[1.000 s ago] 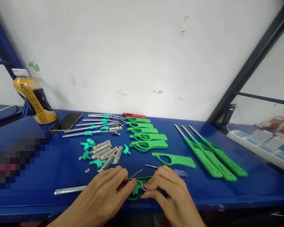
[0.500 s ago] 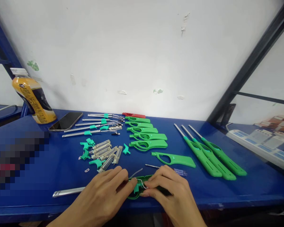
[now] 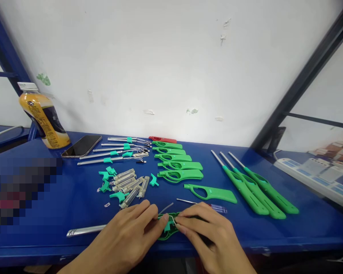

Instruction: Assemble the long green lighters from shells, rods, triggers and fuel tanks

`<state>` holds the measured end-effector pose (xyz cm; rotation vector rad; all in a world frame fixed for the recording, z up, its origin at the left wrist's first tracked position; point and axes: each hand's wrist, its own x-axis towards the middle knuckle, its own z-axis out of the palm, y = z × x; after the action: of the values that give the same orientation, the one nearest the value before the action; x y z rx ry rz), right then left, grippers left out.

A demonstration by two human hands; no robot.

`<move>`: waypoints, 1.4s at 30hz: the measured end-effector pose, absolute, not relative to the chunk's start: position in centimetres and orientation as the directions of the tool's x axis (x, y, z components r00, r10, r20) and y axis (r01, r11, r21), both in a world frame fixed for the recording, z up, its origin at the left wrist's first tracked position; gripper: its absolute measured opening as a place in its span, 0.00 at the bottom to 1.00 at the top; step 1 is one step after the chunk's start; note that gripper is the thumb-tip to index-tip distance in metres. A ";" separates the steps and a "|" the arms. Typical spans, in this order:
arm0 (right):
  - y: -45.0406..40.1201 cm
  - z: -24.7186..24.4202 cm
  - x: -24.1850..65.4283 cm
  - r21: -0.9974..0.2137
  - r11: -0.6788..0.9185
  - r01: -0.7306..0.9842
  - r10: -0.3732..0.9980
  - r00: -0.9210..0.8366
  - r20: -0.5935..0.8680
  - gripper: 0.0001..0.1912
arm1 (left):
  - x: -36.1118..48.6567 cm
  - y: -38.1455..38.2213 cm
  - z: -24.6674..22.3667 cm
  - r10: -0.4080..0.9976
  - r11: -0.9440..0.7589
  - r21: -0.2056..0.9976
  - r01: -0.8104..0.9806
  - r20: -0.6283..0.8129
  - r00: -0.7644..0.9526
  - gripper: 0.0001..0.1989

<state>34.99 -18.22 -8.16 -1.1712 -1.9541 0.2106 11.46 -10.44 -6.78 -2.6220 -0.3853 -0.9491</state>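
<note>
At the table's front edge lies an open green lighter shell [image 3: 168, 234] with a teal trigger piece [image 3: 167, 226] and a white wire [image 3: 173, 219] inside. My left hand [image 3: 131, 234] is closed on the shell's left part, its thumb by the trigger piece. A metal tube [image 3: 85, 230] sticks out to the left from under that hand. My right hand [image 3: 207, 232] pinches at the white wire with thumb and forefinger, covering the shell's right part. Just behind the hands are a thin clear tube [image 3: 167, 207] and a screwdriver [image 3: 218, 208].
Clear fuel tanks [image 3: 125, 180] and teal pieces [image 3: 105, 185] lie behind my left hand. Metal tubes with wires [image 3: 100, 161], green shells [image 3: 180, 174] and a red shell [image 3: 162, 139] stand in rows. Closed lighters [image 3: 247, 192] lie right; a phone [image 3: 82, 146] and bottle [image 3: 45, 120] left.
The view has shifted slightly. My right thumb and forefinger have come closer together at the white wire. My left hand stays on the shell.
</note>
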 end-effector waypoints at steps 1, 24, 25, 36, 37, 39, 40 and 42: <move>-18.3 -8.2 35.0 -0.502 0.561 0.658 0.785 -0.231 0.575 0.14 | 11.5 -10.5 -6.8 0.141 -0.911 -0.208 0.357 0.657 0.741 0.18; -18.1 -8.4 34.6 -0.353 0.503 0.789 0.718 -0.155 0.678 0.11 | 7.2 -11.6 -8.3 0.474 -0.841 0.142 0.522 0.657 0.586 0.15; -18.0 -8.5 34.6 -0.339 0.495 0.800 0.720 -0.159 0.676 0.12 | 7.1 -11.6 -8.4 0.485 -0.837 0.147 0.527 0.645 0.591 0.15; -18.0 -8.5 34.8 -0.187 0.423 0.887 0.782 -0.253 0.570 0.24 | 6.7 -11.5 -8.5 0.488 -0.847 0.158 0.508 0.611 0.623 0.16; -18.0 -8.4 34.8 -0.152 0.432 0.889 0.777 -0.281 0.563 0.24 | 6.7 -11.5 -8.6 0.494 -0.845 0.168 0.508 0.611 0.619 0.16; -18.0 -8.2 34.7 -0.103 0.461 0.881 0.763 -0.335 0.552 0.24 | 6.8 -11.5 -8.7 0.507 -0.839 0.187 0.511 0.608 0.611 0.16; -18.0 -8.1 34.7 -0.096 0.470 0.877 0.760 -0.347 0.550 0.23 | 6.8 -11.6 -8.9 0.512 -0.837 0.193 0.512 0.605 0.609 0.16; -18.0 -8.0 34.6 -0.103 0.478 0.872 0.756 -0.349 0.554 0.23 | 6.7 -11.6 -9.1 0.522 -0.833 0.205 0.514 0.598 0.608 0.16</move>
<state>34.64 -17.96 -8.03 -1.3428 -2.1889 -0.2836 6.75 -11.58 -9.10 -2.8281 -0.9107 -1.0578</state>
